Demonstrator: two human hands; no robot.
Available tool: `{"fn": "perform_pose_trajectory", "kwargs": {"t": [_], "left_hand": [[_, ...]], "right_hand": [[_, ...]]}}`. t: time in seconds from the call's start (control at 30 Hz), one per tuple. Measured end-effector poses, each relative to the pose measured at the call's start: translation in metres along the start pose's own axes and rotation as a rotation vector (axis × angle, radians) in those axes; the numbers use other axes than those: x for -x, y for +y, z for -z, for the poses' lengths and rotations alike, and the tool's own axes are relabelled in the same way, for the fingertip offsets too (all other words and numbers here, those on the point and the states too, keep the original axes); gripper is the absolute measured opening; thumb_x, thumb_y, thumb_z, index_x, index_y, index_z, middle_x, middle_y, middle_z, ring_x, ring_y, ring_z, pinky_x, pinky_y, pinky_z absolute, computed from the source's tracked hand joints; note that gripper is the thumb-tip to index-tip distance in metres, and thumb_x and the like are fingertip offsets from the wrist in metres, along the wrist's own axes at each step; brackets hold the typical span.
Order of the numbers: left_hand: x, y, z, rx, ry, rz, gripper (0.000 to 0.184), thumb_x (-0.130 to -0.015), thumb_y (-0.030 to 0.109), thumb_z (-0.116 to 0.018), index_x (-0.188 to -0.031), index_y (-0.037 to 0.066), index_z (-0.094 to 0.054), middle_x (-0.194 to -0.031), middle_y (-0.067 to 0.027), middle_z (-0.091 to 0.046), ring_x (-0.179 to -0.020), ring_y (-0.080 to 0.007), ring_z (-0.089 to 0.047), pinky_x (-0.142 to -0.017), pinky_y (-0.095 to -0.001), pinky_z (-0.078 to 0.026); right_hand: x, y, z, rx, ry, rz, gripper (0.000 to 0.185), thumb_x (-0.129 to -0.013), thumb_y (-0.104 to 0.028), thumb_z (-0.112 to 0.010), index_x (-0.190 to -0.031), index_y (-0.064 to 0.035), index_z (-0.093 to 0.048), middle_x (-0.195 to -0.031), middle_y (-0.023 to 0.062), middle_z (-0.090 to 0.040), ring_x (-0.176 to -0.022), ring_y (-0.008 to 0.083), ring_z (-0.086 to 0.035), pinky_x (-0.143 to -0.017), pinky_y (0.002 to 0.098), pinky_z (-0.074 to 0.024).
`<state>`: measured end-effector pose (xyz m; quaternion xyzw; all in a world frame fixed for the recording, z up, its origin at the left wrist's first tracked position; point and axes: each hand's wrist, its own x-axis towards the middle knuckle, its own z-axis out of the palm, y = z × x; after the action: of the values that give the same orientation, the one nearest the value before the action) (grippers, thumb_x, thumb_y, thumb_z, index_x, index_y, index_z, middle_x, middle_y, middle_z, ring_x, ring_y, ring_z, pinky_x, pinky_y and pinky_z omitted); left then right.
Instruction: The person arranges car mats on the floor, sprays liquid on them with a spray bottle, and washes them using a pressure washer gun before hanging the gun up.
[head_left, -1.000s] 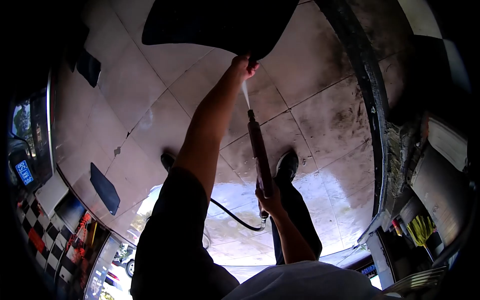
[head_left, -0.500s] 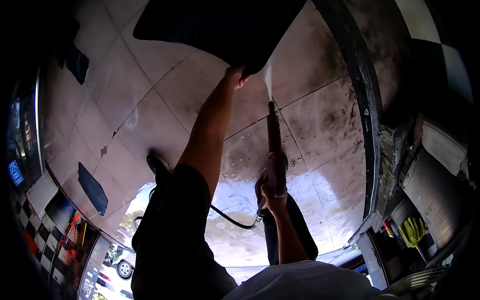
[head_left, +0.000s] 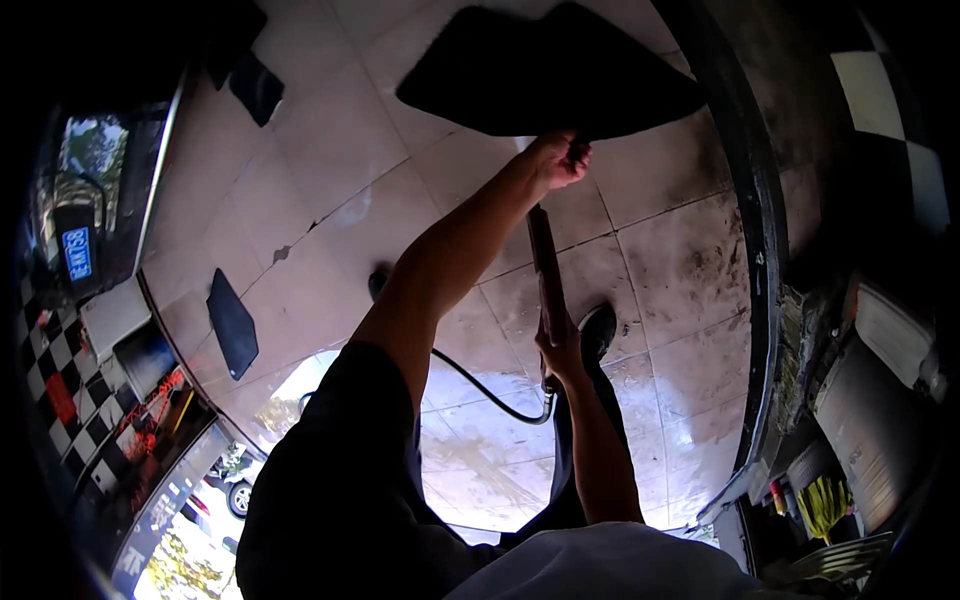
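My left hand (head_left: 563, 160), arm outstretched, is closed on the lower edge of a large black mat (head_left: 550, 75) held above the tiled floor. Lower down, my right hand (head_left: 565, 355) grips the rear of a long spray gun (head_left: 547, 270). The gun points up toward the mat, and its tip is partly hidden by my left forearm. A short whitish spray shows just below the mat's edge. From the gun's rear end a black hose (head_left: 490, 400) curves away to the left.
A small dark mat (head_left: 232, 323) lies on the floor at left, another dark piece (head_left: 256, 88) above it. A vehicle with a blue plate (head_left: 76, 253) stands far left. A dark raised strip (head_left: 765, 240) runs down the right, near a yellow-green mop head (head_left: 824, 505).
The large mat has swung right and flattened out, showing its whole outline. My left hand has moved right with it, across the line of the gun. The gun now leans up-left.
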<state>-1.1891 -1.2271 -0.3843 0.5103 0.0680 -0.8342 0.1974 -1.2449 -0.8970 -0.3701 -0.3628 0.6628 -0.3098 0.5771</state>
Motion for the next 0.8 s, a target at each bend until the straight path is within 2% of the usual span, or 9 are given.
{"fn": "perform_pose_trajectory", "kwargs": {"t": [0.03, 0.13, 0.17, 0.23, 0.27, 0.33, 0.47, 0.67, 0.8], "left_hand": [[0.019, 0.004, 0.003, 0.082, -0.08, -0.053, 0.017, -0.088, 0.019, -0.049, -0.09, 0.002, -0.049, -0.076, -0.0098, -0.056, -0.067, -0.0197, -0.054, -0.054, -0.0281, -0.046], [0.111, 0.038, -0.007, 0.239, -0.036, -0.236, 0.025, -0.088, 0.018, -0.048, -0.105, 0.0, -0.044, -0.099, -0.0173, -0.051, -0.091, -0.0292, -0.054, -0.075, -0.0386, -0.051], [0.142, 0.044, -0.008, 0.238, -0.039, -0.389, 0.031, -0.087, 0.014, -0.049, -0.112, -0.003, -0.04, -0.115, -0.0215, -0.041, -0.106, -0.0386, -0.045, -0.092, -0.0506, -0.042], [0.207, 0.063, 0.007, 0.355, -0.162, -0.49, 0.03, -0.087, 0.013, -0.047, -0.111, -0.004, -0.041, -0.114, -0.022, -0.044, -0.105, -0.0398, -0.045, -0.092, -0.0539, -0.041], [0.236, 0.075, 0.02, 0.419, -0.222, -0.552, 0.029, -0.087, 0.013, -0.046, -0.111, -0.004, -0.041, -0.114, -0.0223, -0.045, -0.105, -0.0404, -0.045, -0.092, -0.0555, -0.04], [0.284, 0.1, 0.06, 0.517, -0.276, -0.661, 0.025, -0.087, 0.013, -0.043, -0.104, -0.005, -0.047, -0.108, -0.0236, -0.05, -0.103, -0.0439, -0.047, -0.091, -0.0604, -0.037], [0.401, 0.11, 0.142, 0.752, -0.237, -0.814, 0.022, -0.085, 0.012, -0.043, -0.097, -0.005, -0.051, -0.097, -0.0235, -0.056, -0.092, -0.0441, -0.052, -0.088, -0.0574, -0.04], [0.569, 0.072, 0.266, 0.785, 0.154, -1.062, 0.02, -0.083, 0.014, -0.051, -0.098, 0.0, -0.053, -0.087, -0.0148, -0.06, -0.079, -0.0275, -0.06, -0.074, -0.0415, -0.052], [0.663, 0.036, 0.368, 0.694, 0.483, -1.121, 0.014, -0.079, 0.011, -0.055, -0.088, 0.0, -0.057, -0.076, -0.0107, -0.06, -0.067, -0.0213, -0.06, -0.061, -0.0334, -0.052]], "right_hand": [[-0.006, -0.007, -0.006, 0.056, 0.016, 0.052, 0.052, -0.066, -0.005, -0.061, -0.115, -0.0022, -0.047, -0.079, 0.0113, -0.058, -0.071, 0.023, -0.058, -0.065, 0.0329, -0.0468], [-0.014, -0.005, -0.014, 0.181, 0.111, 0.195, 0.038, -0.07, -0.011, -0.063, -0.105, -0.0017, -0.052, -0.087, 0.0141, -0.06, -0.078, 0.031, -0.058, -0.072, 0.0351, -0.0468], [-0.014, -0.012, -0.007, 0.185, 0.134, 0.117, 0.035, -0.071, -0.017, -0.067, -0.101, -0.0035, -0.054, -0.088, 0.0114, -0.061, -0.079, 0.0261, -0.059, -0.071, 0.0332, -0.0467], [-0.024, 0.03, 0.011, -0.26, 0.223, -0.212, 0.026, -0.075, -0.023, -0.067, -0.094, -0.0064, -0.059, -0.082, 0.0052, -0.062, -0.079, 0.0144, -0.058, -0.071, 0.0271, -0.0442], [-0.036, 0.024, 0.029, 0.091, 0.286, -0.455, 0.021, -0.076, -0.02, -0.066, -0.089, -0.0048, -0.062, -0.078, 0.0049, -0.062, -0.076, 0.0142, -0.057, -0.072, 0.0265, -0.0438], [-0.038, -0.044, 0.05, -0.22, 0.3, -0.312, 0.016, -0.069, -0.011, -0.068, -0.083, -0.0037, -0.065, -0.081, 0.0027, -0.063, -0.077, 0.014, -0.057, -0.074, 0.0274, -0.0427], [-0.036, -0.144, 0.055, -0.186, 0.199, -0.291, 0.03, -0.068, -0.013, -0.068, -0.096, -0.0045, -0.063, -0.093, 0.0012, -0.061, -0.088, 0.0144, -0.056, -0.081, 0.03, -0.0417], [-0.068, -0.187, 0.03, -0.046, 0.184, -0.137, 0.036, -0.07, -0.012, -0.069, -0.103, -0.001, -0.058, -0.101, 0.0084, -0.059, -0.089, 0.0193, -0.057, -0.085, 0.0335, -0.0425], [-0.051, -0.262, -0.03, 0.125, 0.093, -0.048, 0.057, -0.071, -0.01, -0.064, -0.123, 0.0009, -0.044, -0.118, 0.0119, -0.051, -0.103, 0.0233, -0.052, -0.089, 0.0356, -0.0416]]}}
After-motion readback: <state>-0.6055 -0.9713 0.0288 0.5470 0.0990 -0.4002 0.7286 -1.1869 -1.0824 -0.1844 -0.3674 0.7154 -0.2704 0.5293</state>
